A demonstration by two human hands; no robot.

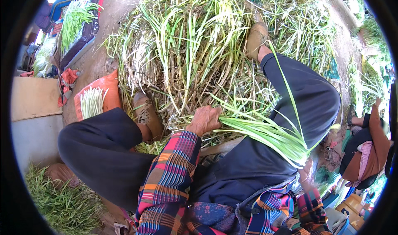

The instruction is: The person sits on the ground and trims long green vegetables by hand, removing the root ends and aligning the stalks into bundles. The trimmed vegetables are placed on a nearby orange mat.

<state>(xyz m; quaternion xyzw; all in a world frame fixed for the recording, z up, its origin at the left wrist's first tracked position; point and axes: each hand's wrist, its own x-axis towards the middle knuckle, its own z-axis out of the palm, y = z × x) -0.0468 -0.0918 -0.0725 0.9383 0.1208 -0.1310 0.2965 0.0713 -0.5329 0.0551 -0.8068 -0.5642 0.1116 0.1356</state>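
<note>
A bundle of long green leafy stalks [264, 129], like garlic greens, lies across my lap and right thigh. My left hand [205, 119] is closed around its left end. At the other end, my right hand [306, 173] is against the pale, brightly lit tips; it is blurred, and its fingers are partly hidden. One long leaf stands up from that end towards my right foot. A big heap of green and dried stalks [192, 48] lies before me, between and beyond my feet.
An orange sack [113, 92] beside my left knee bears a bunch of pale cut stems [92, 103]. More greens [65, 204] are piled behind my left leg, and another bunch [74, 23] lies at the upper left. A seated person [367, 151] is at the far right.
</note>
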